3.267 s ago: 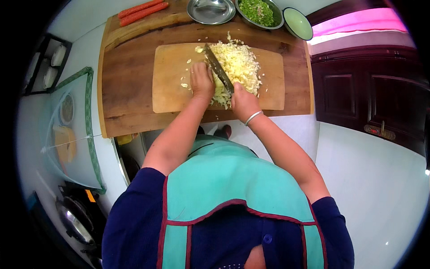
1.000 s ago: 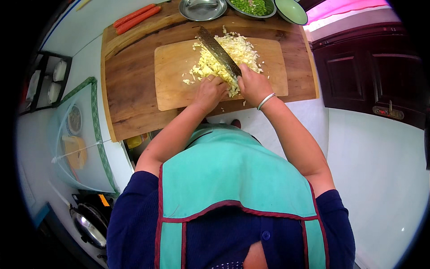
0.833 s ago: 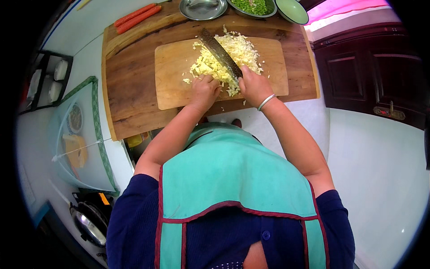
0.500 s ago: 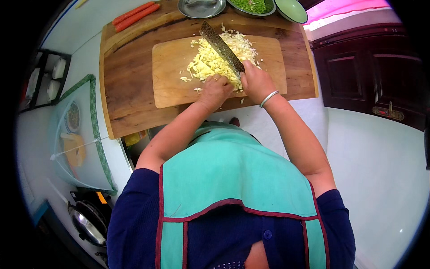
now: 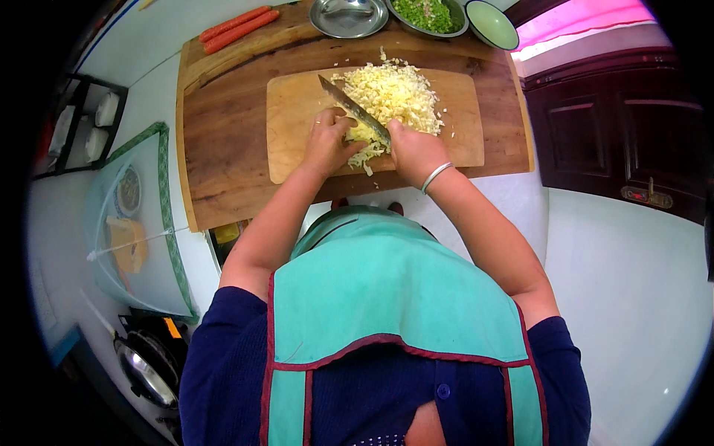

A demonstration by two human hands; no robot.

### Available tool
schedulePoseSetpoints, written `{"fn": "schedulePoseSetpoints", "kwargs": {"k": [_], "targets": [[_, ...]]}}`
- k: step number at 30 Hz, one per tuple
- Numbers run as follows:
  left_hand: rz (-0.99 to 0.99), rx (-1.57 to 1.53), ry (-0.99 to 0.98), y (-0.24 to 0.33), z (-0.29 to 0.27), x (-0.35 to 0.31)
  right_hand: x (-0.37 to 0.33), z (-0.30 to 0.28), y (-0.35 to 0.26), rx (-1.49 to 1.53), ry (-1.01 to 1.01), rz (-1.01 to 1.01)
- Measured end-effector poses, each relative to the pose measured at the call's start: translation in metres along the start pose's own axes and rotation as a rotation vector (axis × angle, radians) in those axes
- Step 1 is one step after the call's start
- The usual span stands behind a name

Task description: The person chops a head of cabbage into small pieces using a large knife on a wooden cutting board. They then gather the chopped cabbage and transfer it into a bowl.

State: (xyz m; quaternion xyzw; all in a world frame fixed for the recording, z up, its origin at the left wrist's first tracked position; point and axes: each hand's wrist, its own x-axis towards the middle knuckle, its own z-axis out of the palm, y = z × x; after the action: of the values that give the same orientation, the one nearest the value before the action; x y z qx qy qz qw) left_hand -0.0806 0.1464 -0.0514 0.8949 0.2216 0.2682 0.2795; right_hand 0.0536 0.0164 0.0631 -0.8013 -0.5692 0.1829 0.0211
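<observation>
My right hand (image 5: 420,152) is closed round the handle of a kitchen knife (image 5: 353,108) with a dark blade. Its blade slants up and left across the wooden cutting board (image 5: 286,126). A heap of finely chopped pale yellow vegetable, like cabbage (image 5: 394,93), lies mostly to the right of the blade. To the left of the blade, my left hand (image 5: 326,143) curves over the board, thumb and fingers apart. Between its thumb and fingers lie some chopped pieces (image 5: 364,152) near the board's front edge. The left fingertips are close to the blade; whether they touch it I cannot tell.
The board rests on a brown wooden table (image 5: 216,149). Along its far side are two carrots (image 5: 239,31), a metal plate (image 5: 346,18), a bowl of chopped greens (image 5: 428,15) and a green bowl (image 5: 492,26). A mesh food cover (image 5: 152,223) stands at left.
The knife has shifted left and off the top of the heap. My left hand has moved left and its thumb has spread from the fingers. The heap now sits more to the right.
</observation>
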Motion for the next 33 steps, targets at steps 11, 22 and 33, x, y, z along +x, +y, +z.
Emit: {"fn": "schedulePoseSetpoints", "kwargs": {"k": [11, 22, 33], "targets": [[-0.007, -0.042, -0.103, -0.004, 0.005, 0.003, 0.009, 0.046, 0.012, 0.021, 0.074, 0.036], [0.031, -0.001, -0.088, -0.004, 0.004, -0.005, 0.005, 0.014, -0.011, -0.007, -0.170, 0.098], [0.106, 0.026, -0.049, 0.012, 0.001, -0.017, -0.001, 0.018, -0.004, 0.059, 0.107, 0.030]]}}
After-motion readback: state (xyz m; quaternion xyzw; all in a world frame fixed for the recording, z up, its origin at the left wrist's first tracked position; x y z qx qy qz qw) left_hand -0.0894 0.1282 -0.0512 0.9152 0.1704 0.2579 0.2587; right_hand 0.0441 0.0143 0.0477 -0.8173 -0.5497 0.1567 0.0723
